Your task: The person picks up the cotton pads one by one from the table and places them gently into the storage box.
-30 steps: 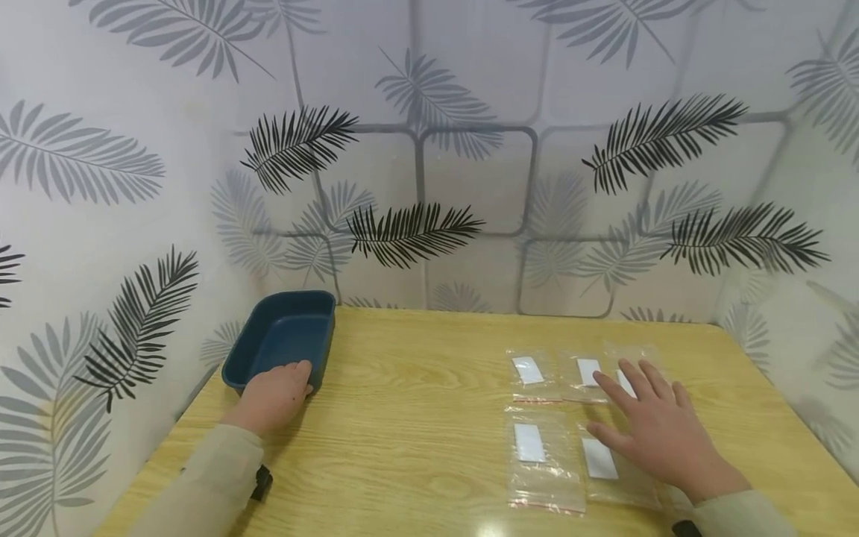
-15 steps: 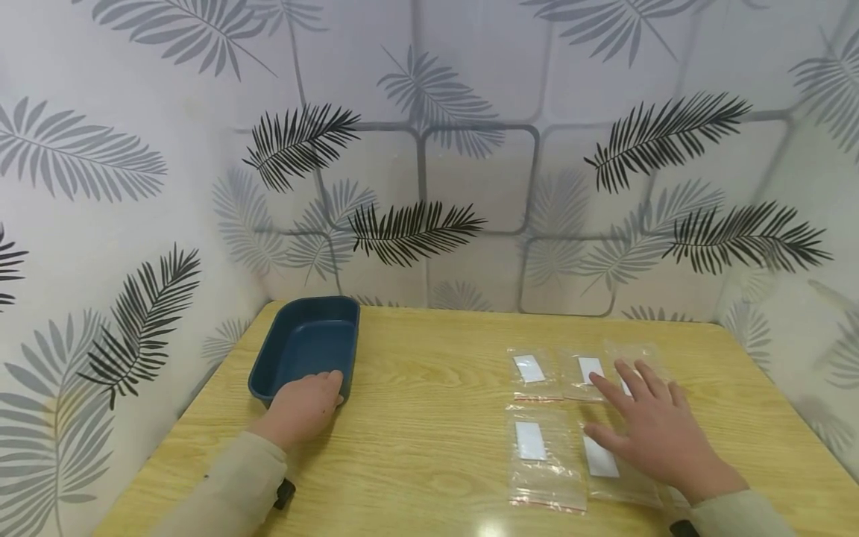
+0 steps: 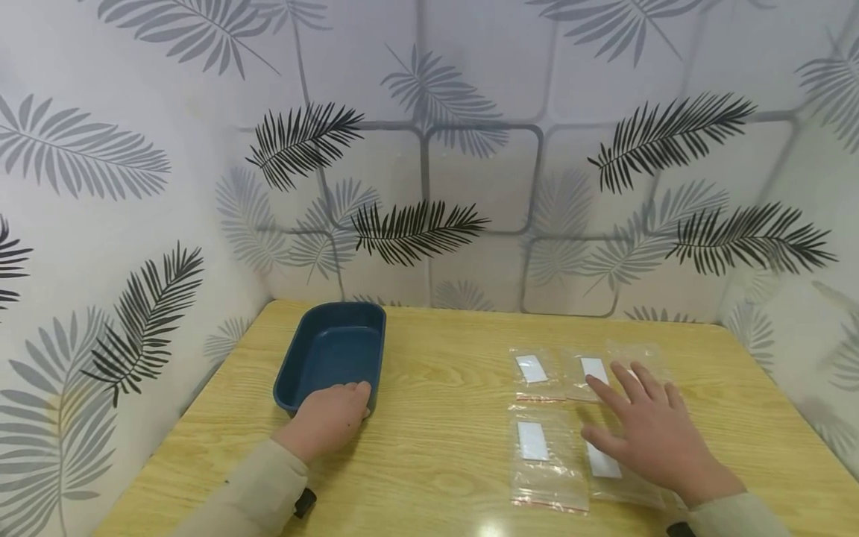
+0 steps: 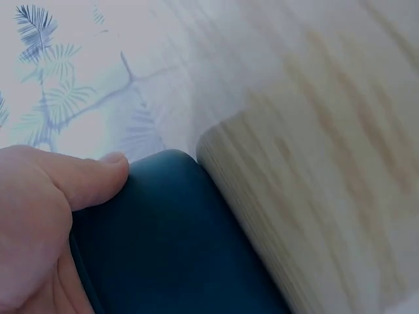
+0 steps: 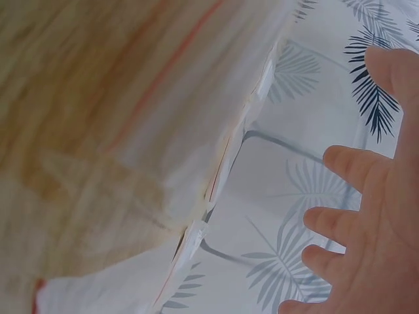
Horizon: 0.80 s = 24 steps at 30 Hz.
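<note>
My left hand grips the near rim of a dark blue plastic tray, with nothing visible inside it. In the left wrist view the thumb lies along the upper edge of the tray's outer wall. My right hand hovers with spread fingers over clear zip-lock bags at the right, holding nothing. One bag lies at the near left of the group, a white rectangle showing in it. Another zip-lock bag is partly hidden under the right hand.
Two more zip-lock bags, a left one and a middle one, lie farther back, each with a white piece. Behind the right fingers is another bag. The wood-grain table ends against a leaf-patterned wall covering.
The left hand has moved the tray rightward and slightly nearer, away from the table's left edge. The right hand has stayed almost in place over the bags.
</note>
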Available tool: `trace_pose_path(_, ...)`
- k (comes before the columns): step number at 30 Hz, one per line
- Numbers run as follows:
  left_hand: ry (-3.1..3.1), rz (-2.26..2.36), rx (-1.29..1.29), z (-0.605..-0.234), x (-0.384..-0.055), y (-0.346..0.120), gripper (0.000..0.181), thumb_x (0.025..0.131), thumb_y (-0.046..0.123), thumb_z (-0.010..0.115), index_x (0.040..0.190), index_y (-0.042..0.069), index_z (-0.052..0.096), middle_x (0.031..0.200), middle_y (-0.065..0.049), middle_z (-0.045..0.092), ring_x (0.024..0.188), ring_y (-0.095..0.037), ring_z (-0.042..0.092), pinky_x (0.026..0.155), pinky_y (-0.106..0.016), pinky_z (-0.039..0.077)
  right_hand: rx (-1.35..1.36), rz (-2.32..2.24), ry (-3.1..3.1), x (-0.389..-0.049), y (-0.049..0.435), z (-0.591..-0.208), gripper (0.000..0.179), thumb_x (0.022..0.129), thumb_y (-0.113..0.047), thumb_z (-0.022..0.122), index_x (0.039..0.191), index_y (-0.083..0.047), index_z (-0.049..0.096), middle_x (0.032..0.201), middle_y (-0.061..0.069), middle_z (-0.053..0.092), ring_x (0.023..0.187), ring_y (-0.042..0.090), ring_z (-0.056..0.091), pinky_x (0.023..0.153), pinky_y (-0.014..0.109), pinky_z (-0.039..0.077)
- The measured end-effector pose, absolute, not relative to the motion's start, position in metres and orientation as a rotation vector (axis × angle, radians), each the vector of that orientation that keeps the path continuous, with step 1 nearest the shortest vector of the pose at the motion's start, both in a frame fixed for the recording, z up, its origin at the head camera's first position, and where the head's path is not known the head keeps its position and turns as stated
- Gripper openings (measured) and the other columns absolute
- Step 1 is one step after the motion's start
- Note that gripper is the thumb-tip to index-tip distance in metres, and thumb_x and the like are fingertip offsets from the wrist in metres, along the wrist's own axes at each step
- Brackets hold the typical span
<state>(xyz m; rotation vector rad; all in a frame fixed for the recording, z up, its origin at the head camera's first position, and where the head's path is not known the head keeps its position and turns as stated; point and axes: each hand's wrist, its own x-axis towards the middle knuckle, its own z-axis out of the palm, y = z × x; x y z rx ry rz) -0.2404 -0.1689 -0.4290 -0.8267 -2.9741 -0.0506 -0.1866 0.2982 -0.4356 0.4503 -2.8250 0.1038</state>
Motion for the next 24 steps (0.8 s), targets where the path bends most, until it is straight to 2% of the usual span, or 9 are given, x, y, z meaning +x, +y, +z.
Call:
trace_pose_path(6,-2.98,-0.032,-0.91,-0.426,-0.238,-0.161,0.017,0.102,0.019,0.061,0.098,0.006,0.052,0.083,-0.006,0.061,0.074,-0.025,0.063,0.064,-0.041,0.051,0.458,0.096,-2.81,-0.185,0.294,-0.433,0.076,0.09,-0.065,0.063,0.148,-0.018,0.052,0.152,0.024,0.039,0.141,0.05,0.028,0.099,0.078,0.024)
trace_pose_path(8,-2.997,-0.052,-0.936,-0.426,-0.238,-0.159,0.016,0.103,0.02,0.061,0.099,0.007,0.052,0.082,-0.005,0.061,0.073,-0.023,0.063,0.063,-0.039,0.05,0.461,0.09,-2.809,-0.185,0.293,-0.433,0.076,0.089,-0.065,0.064,0.148,-0.018,0.052,0.152,0.023,0.04,0.141,0.05,0.028,0.099,0.078,0.024)
trace_pose_path(13,-3.013,-0.139,-1.016,-0.426,-0.238,-0.155,0.019,0.104,0.021,0.059,0.092,0.012,0.047,0.072,0.003,0.049,0.064,-0.015,0.051,0.059,-0.034,0.044,0.474,0.09,-2.804,-0.185,0.291,-0.434,0.076,0.089,-0.065,0.064,0.148,-0.019,0.052,0.152,0.023,0.04,0.141,0.05,0.028,0.099,0.078,0.025)
trace_pose_path(20,-3.011,-0.147,-1.08,-0.425,-0.237,-0.148,0.016,0.103,0.02,0.06,0.093,0.013,0.05,0.076,0.002,0.055,0.067,-0.015,0.056,0.061,-0.034,0.046,0.486,0.116,-2.802,-0.184,0.287,-0.436,0.076,0.089,-0.066,0.065,0.148,-0.02,0.052,0.153,0.023,0.038,0.141,0.051,0.028,0.1,0.078,0.024)
trace_pose_path(24,-2.995,-0.135,-1.117,-0.424,-0.235,-0.142,0.019,0.103,0.02,0.06,0.09,0.012,0.048,0.073,0.002,0.052,0.064,-0.013,0.052,0.06,-0.033,0.045,0.488,0.126,-2.799,-0.184,0.285,-0.436,0.075,0.089,-0.065,0.064,0.148,-0.02,0.053,0.153,0.023,0.038,0.141,0.05,0.029,0.1,0.077,0.025)
